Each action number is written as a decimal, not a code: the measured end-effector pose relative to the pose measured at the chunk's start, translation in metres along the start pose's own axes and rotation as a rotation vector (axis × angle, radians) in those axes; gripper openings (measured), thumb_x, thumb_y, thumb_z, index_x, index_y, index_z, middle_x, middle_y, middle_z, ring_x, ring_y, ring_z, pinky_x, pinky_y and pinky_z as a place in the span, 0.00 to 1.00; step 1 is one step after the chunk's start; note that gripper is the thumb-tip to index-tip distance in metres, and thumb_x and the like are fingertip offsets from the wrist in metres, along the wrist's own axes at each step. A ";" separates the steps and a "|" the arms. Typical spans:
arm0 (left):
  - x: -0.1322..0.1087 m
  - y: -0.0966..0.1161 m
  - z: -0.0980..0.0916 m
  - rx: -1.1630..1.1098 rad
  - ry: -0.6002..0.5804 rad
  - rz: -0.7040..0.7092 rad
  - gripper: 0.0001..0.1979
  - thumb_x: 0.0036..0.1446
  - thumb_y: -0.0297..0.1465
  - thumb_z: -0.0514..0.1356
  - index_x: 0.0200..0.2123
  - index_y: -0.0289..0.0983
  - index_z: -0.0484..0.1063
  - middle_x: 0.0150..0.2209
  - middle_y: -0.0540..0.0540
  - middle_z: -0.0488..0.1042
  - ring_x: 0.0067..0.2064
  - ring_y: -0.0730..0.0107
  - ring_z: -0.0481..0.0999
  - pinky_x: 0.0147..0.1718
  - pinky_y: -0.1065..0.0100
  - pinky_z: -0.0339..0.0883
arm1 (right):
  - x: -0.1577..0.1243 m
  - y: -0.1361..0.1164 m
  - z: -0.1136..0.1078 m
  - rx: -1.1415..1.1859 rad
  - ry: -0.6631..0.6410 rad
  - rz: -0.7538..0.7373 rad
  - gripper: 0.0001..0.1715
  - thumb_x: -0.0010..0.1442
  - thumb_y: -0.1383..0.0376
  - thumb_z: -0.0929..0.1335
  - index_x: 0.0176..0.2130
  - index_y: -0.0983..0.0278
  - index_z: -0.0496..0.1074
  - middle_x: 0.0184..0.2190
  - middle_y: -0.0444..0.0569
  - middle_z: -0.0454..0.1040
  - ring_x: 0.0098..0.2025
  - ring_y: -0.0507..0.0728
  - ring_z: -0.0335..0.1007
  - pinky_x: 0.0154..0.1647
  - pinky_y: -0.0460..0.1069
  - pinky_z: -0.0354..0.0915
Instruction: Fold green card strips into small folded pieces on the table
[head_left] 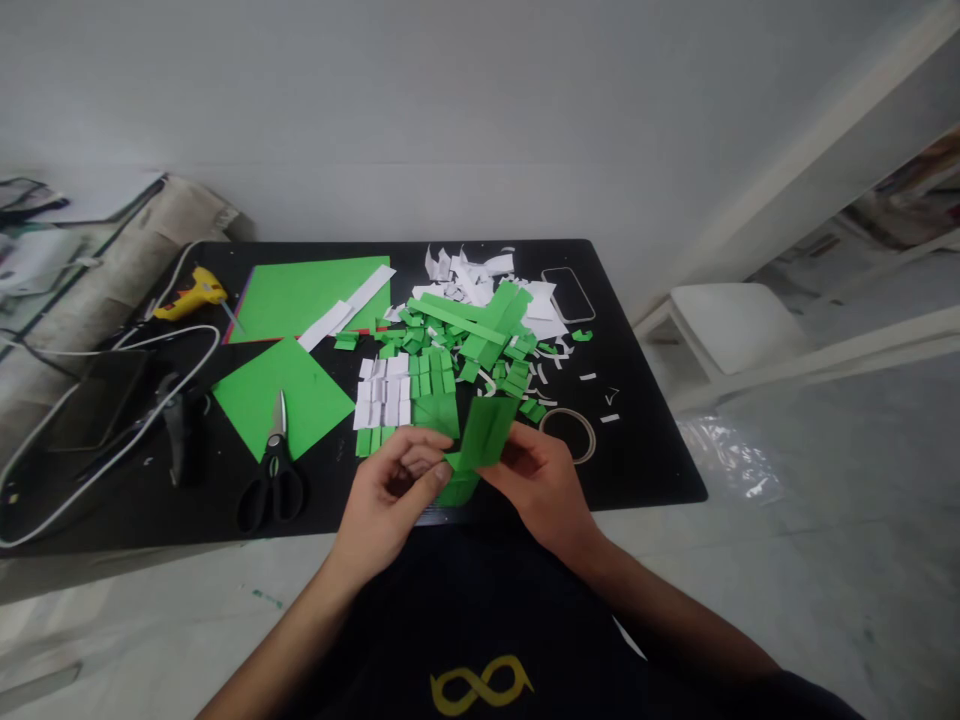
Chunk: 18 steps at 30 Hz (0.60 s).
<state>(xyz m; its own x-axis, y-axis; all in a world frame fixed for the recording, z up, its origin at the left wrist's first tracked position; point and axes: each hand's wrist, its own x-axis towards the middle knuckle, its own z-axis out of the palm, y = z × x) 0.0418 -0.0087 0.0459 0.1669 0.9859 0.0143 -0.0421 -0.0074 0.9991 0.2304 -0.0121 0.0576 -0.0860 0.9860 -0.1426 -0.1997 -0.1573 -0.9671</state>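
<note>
Between my two hands, over the table's front edge, is a creased piece of green paper (487, 432). My left hand (401, 485) pinches its left end between thumb and fingertips. On the right side my right hand (544, 480) grips it, with some fingers hidden behind the paper. Just beyond lie rows of folded white paper pieces (382, 390) and folded green paper pieces (433, 374). Black-handled scissors (275, 470) rest to the left, their blades over a square green sheet (281, 400).
Cut scraps (469, 320) in green and white are heaped at the middle back of the black table (637, 450). A yellow glue gun (193, 294) and white cable (97, 500) occupy the left. A tape roll (568, 434) lies right. Beyond it stands a white stool (720, 330).
</note>
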 end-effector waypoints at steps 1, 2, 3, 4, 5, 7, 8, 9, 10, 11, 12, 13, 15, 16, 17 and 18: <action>0.000 0.000 0.000 -0.007 -0.002 0.000 0.08 0.63 0.34 0.70 0.44 0.39 0.79 0.30 0.50 0.79 0.30 0.71 0.76 0.31 0.72 0.70 | 0.000 0.000 0.000 -0.011 0.013 0.000 0.11 0.54 0.60 0.82 0.35 0.59 0.82 0.34 0.46 0.83 0.39 0.58 0.81 0.45 0.52 0.77; 0.000 -0.001 0.001 -0.009 0.003 0.002 0.08 0.62 0.33 0.70 0.43 0.39 0.78 0.29 0.50 0.79 0.30 0.72 0.76 0.31 0.72 0.70 | 0.001 0.000 0.000 -0.019 0.031 0.003 0.12 0.54 0.60 0.82 0.35 0.60 0.81 0.34 0.45 0.83 0.38 0.57 0.80 0.44 0.52 0.77; 0.000 -0.001 0.001 -0.010 0.012 0.006 0.08 0.62 0.32 0.70 0.43 0.39 0.77 0.29 0.50 0.78 0.30 0.72 0.76 0.31 0.73 0.71 | 0.002 0.000 -0.001 -0.017 0.051 0.007 0.14 0.53 0.60 0.83 0.36 0.59 0.80 0.33 0.44 0.82 0.37 0.57 0.80 0.42 0.51 0.77; 0.000 -0.001 0.002 -0.006 0.023 0.015 0.08 0.61 0.31 0.70 0.42 0.39 0.77 0.29 0.51 0.78 0.30 0.72 0.76 0.31 0.73 0.71 | 0.002 0.000 0.000 -0.001 0.070 0.012 0.15 0.52 0.60 0.83 0.36 0.59 0.78 0.32 0.43 0.81 0.35 0.56 0.79 0.40 0.51 0.77; 0.000 -0.001 0.003 0.002 0.036 0.031 0.08 0.61 0.30 0.70 0.42 0.39 0.76 0.29 0.51 0.78 0.30 0.72 0.76 0.32 0.73 0.72 | 0.003 0.000 0.000 0.023 0.084 0.016 0.18 0.52 0.60 0.83 0.35 0.59 0.75 0.31 0.42 0.80 0.33 0.55 0.78 0.38 0.50 0.77; -0.001 -0.001 0.003 0.043 0.057 0.084 0.07 0.60 0.29 0.70 0.40 0.39 0.75 0.30 0.51 0.78 0.31 0.72 0.78 0.33 0.72 0.74 | 0.004 0.000 0.000 0.060 0.094 0.018 0.21 0.52 0.60 0.83 0.34 0.58 0.70 0.28 0.40 0.77 0.30 0.54 0.76 0.34 0.49 0.75; -0.002 -0.001 0.003 0.075 0.057 0.118 0.07 0.60 0.28 0.70 0.39 0.40 0.75 0.31 0.51 0.79 0.32 0.71 0.79 0.33 0.72 0.75 | 0.004 -0.001 0.000 0.056 0.093 0.012 0.22 0.52 0.59 0.83 0.33 0.58 0.69 0.28 0.39 0.76 0.29 0.53 0.75 0.33 0.48 0.74; -0.002 -0.002 0.002 0.114 0.047 0.148 0.06 0.60 0.28 0.70 0.39 0.40 0.76 0.32 0.50 0.79 0.33 0.71 0.80 0.34 0.72 0.75 | 0.004 -0.001 0.000 0.036 0.090 0.002 0.20 0.54 0.59 0.82 0.32 0.59 0.69 0.28 0.40 0.75 0.29 0.53 0.74 0.33 0.48 0.74; -0.003 -0.002 0.001 0.158 0.032 0.174 0.05 0.61 0.27 0.70 0.39 0.40 0.77 0.33 0.50 0.81 0.34 0.70 0.81 0.34 0.72 0.76 | 0.004 -0.001 -0.001 0.008 0.087 -0.011 0.18 0.55 0.59 0.81 0.32 0.59 0.71 0.29 0.40 0.75 0.30 0.53 0.74 0.33 0.48 0.74; -0.003 -0.002 0.000 0.202 0.015 0.192 0.05 0.61 0.27 0.70 0.40 0.41 0.79 0.34 0.49 0.82 0.35 0.70 0.82 0.35 0.71 0.77 | 0.004 -0.001 -0.001 -0.019 0.086 -0.026 0.16 0.56 0.59 0.81 0.32 0.59 0.72 0.29 0.41 0.75 0.30 0.53 0.74 0.34 0.48 0.74; -0.003 -0.003 -0.002 0.242 0.001 0.204 0.06 0.61 0.27 0.70 0.41 0.41 0.81 0.35 0.49 0.83 0.36 0.69 0.83 0.36 0.71 0.77 | 0.004 -0.002 -0.001 -0.038 0.084 -0.041 0.14 0.57 0.59 0.80 0.33 0.59 0.74 0.30 0.42 0.76 0.32 0.53 0.75 0.36 0.49 0.75; -0.003 -0.003 -0.003 0.273 -0.004 0.211 0.07 0.61 0.28 0.71 0.42 0.42 0.82 0.36 0.48 0.84 0.37 0.68 0.83 0.36 0.70 0.78 | 0.003 -0.002 -0.002 -0.048 0.079 -0.054 0.12 0.57 0.59 0.80 0.34 0.59 0.76 0.32 0.43 0.77 0.34 0.54 0.76 0.38 0.49 0.75; -0.003 -0.003 -0.005 0.309 0.003 0.212 0.10 0.60 0.29 0.72 0.45 0.43 0.84 0.37 0.48 0.85 0.37 0.67 0.84 0.36 0.69 0.78 | 0.002 -0.001 -0.003 -0.053 0.051 -0.065 0.10 0.57 0.60 0.80 0.37 0.58 0.79 0.34 0.44 0.80 0.37 0.55 0.79 0.42 0.51 0.76; -0.003 -0.003 -0.006 0.315 0.011 0.210 0.11 0.59 0.30 0.73 0.46 0.44 0.84 0.37 0.48 0.85 0.36 0.67 0.84 0.35 0.70 0.78 | 0.001 -0.001 -0.004 -0.058 0.028 -0.065 0.10 0.57 0.61 0.80 0.38 0.58 0.80 0.35 0.44 0.81 0.39 0.56 0.80 0.44 0.51 0.77; -0.002 -0.003 -0.006 0.315 0.021 0.207 0.11 0.59 0.30 0.73 0.46 0.44 0.84 0.36 0.48 0.85 0.36 0.67 0.84 0.34 0.70 0.77 | 0.001 0.000 -0.004 -0.068 0.004 -0.064 0.11 0.57 0.61 0.81 0.40 0.58 0.81 0.36 0.44 0.82 0.40 0.56 0.81 0.45 0.52 0.77; -0.002 -0.003 -0.006 0.314 0.029 0.206 0.11 0.59 0.31 0.74 0.46 0.44 0.85 0.37 0.49 0.85 0.35 0.68 0.83 0.34 0.70 0.77 | 0.000 0.000 -0.005 -0.080 -0.018 -0.068 0.12 0.56 0.62 0.81 0.41 0.57 0.82 0.37 0.45 0.83 0.41 0.57 0.81 0.47 0.52 0.77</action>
<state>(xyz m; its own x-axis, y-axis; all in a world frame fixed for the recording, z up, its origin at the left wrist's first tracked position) 0.0352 -0.0100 0.0425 0.1579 0.9627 0.2198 0.2326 -0.2526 0.9392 0.2354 -0.0119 0.0567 -0.0928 0.9930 -0.0734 -0.1270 -0.0849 -0.9883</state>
